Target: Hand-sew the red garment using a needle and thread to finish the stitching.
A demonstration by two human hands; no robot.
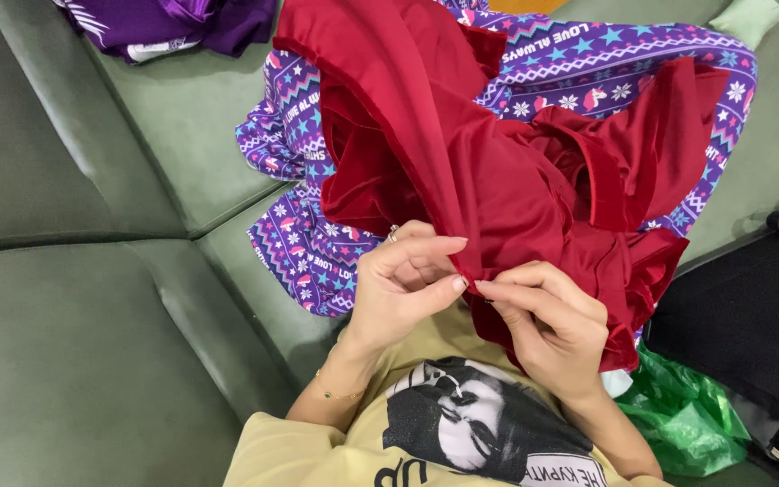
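The red satin garment (pixel 498 171) lies bunched over a purple patterned cloth (pixel 588 63) on the green sofa (pixel 92 343). The left hand (pixel 403 280) and right hand (pixel 547 320) both pinch its near edge, fingertips almost touching, seemingly searching the seam; this needs a fine grip. A crumpled green plastic bag (pixel 687 415) lies near right.

the red garment (pixel 498 171) pinched between the left hand (pixel 403 289) and right hand (pixel 547 329) is smooth cloth with a soft sheen. beneath it, matt printed purple fabric (pixel 579 63). right of the hands, glossy green plastic bag (pixel 687 410). left, smooth green leather-like cushions (pixel 74 361).
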